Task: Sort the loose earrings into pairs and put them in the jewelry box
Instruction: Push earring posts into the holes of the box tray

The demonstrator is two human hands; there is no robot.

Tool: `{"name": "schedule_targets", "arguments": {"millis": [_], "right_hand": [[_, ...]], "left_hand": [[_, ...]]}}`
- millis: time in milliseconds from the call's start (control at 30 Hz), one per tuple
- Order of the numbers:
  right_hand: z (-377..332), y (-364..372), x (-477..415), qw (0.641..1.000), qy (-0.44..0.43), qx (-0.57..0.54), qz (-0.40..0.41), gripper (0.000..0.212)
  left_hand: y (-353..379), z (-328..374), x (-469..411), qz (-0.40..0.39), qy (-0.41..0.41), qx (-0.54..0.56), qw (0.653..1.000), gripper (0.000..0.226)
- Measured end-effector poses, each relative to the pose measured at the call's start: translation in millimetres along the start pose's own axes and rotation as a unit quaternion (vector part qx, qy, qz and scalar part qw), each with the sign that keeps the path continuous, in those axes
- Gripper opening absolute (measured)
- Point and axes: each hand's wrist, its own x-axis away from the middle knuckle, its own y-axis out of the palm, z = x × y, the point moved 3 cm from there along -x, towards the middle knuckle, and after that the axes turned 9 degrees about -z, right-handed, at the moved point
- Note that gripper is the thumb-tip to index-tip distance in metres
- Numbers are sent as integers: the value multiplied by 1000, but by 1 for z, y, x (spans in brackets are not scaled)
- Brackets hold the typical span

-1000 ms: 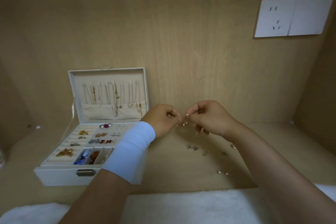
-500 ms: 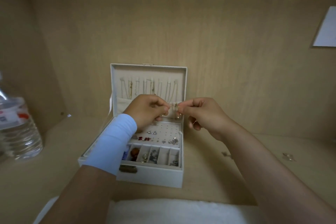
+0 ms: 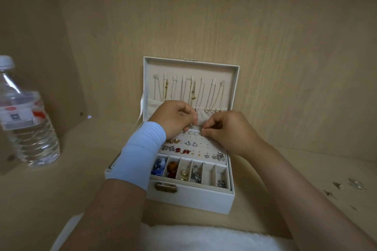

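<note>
Both hands are held over the back of the open jewelry box [image 3: 204, 199]. A tiny pale stud [image 3: 203, 128] is pinched between thumb and forefinger of the right hand [image 3: 228, 130], just above the perforated earring panel [image 3: 206, 146]. The fingers of the left hand [image 3: 176, 117] are curled tight; whether anything is gripped cannot be told. On the panel, sparkling studs [image 3: 193, 133], silver pieces [image 3: 190, 143] and red earrings [image 3: 182, 151] are seated. In the front compartments, blue beads [image 3: 160, 166], amber pieces [image 3: 172, 168], gold hoops [image 3: 183, 174] and silver bits [image 3: 195, 173] are kept. Necklaces [image 3: 191, 91] are hung inside the upright lid [image 3: 232, 87]. Loose earrings [image 3: 346, 186] are scattered on the shelf, well apart from the box on its right.
</note>
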Motion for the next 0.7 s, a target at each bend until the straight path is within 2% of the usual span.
{"name": "schedule_targets", "arguments": {"millis": [233,500,700], "right_hand": [[-9,1,3,995,-42,91,30,7],[-12,4,4,988,-79,129,35,3],[-13,-3,5,990,-53,124,-33,5]], "left_hand": [[2,1,-2,12,5,-18,1000,6],[0,1,-2,18,7,-10,1000,6],[2,2,-1,18,2,14,1000,6]]}}
